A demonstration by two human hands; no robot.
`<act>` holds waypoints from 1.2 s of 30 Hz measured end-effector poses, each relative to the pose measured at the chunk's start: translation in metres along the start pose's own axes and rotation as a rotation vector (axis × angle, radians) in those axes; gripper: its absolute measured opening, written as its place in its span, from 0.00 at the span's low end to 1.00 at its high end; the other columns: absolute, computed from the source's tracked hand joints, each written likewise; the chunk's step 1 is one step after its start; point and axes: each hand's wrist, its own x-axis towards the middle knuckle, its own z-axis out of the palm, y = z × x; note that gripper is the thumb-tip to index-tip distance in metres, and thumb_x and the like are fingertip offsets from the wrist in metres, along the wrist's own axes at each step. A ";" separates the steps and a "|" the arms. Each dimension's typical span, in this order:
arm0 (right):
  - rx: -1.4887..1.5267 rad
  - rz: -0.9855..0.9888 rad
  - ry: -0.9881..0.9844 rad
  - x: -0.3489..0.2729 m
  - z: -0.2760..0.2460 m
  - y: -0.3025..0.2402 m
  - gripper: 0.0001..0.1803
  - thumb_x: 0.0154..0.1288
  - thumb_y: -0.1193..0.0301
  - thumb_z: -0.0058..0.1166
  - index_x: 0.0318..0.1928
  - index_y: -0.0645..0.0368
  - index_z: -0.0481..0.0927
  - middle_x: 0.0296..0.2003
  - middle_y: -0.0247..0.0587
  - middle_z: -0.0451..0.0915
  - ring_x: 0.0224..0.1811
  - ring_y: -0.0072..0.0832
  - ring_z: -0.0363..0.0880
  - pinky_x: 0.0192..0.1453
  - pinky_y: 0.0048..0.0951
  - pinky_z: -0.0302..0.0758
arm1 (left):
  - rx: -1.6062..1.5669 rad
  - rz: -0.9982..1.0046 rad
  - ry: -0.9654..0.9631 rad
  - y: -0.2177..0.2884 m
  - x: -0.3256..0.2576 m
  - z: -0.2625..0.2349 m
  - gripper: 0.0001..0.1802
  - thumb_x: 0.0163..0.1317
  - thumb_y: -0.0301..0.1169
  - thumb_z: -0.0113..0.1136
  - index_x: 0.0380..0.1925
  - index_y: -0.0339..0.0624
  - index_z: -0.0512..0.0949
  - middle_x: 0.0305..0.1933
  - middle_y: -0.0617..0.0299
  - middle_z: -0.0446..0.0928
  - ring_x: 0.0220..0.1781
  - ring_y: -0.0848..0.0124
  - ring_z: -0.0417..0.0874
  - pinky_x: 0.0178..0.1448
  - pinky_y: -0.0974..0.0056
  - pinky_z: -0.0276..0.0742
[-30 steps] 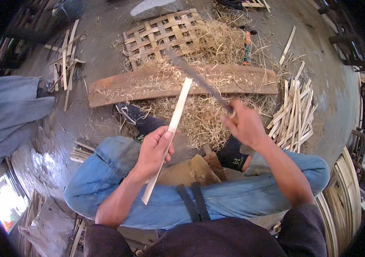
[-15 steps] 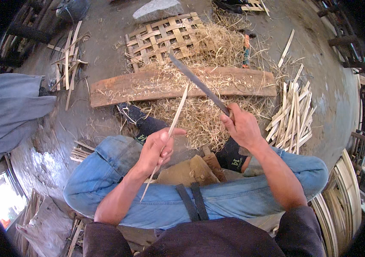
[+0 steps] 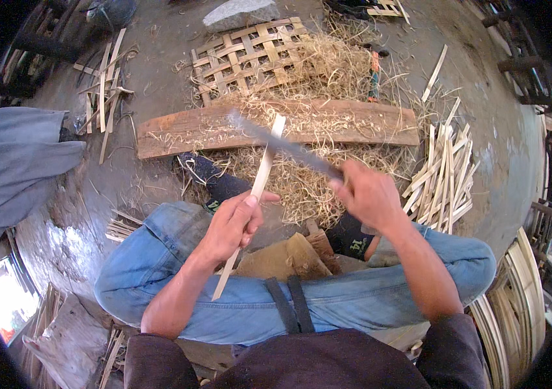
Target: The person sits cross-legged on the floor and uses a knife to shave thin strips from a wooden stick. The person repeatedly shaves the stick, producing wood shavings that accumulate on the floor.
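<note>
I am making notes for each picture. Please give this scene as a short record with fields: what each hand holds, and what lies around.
left hand: left hand grips a pale bamboo strip, tilted, upper end pointing away
right hand: right hand grips the handle of a long knife
contact: blade crosses the strip near its upper end
ground ahead: wooden plank, shavings, woven bamboo mat
right side: pile of bamboo strips
left side: grey cloth

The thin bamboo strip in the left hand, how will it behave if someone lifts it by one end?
The bamboo strip looks thin and narrow, so it is probably light and would likely flex somewhat. It stays straight in the left hand, so it seems springy, not floppy. Being flat, it should not roll.
</note>
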 end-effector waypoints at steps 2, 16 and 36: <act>0.103 0.201 0.001 0.010 0.001 0.011 0.21 0.68 0.50 0.51 0.37 0.57 0.70 0.29 0.47 0.78 0.32 0.48 0.81 0.34 0.47 0.76 | 0.053 -0.005 0.003 0.001 0.000 -0.002 0.23 0.75 0.43 0.41 0.56 0.38 0.75 0.21 0.74 0.61 0.20 0.84 0.60 0.24 0.74 0.58; 0.035 0.093 -0.126 0.005 0.005 0.001 0.24 0.70 0.49 0.47 0.36 0.60 0.70 0.22 0.51 0.77 0.29 0.55 0.79 0.33 0.51 0.74 | 0.412 0.137 0.245 -0.006 0.006 -0.004 0.18 0.72 0.40 0.49 0.47 0.36 0.77 0.24 0.66 0.67 0.29 0.78 0.65 0.34 0.67 0.65; 1.216 0.646 0.399 0.041 0.014 0.010 0.09 0.57 0.74 0.64 0.35 0.62 0.77 0.23 0.36 0.79 0.23 0.23 0.78 0.28 0.26 0.74 | 0.100 -0.060 -0.211 -0.030 0.013 0.005 0.36 0.73 0.57 0.34 0.65 0.38 0.64 0.55 0.53 0.76 0.52 0.66 0.80 0.52 0.62 0.79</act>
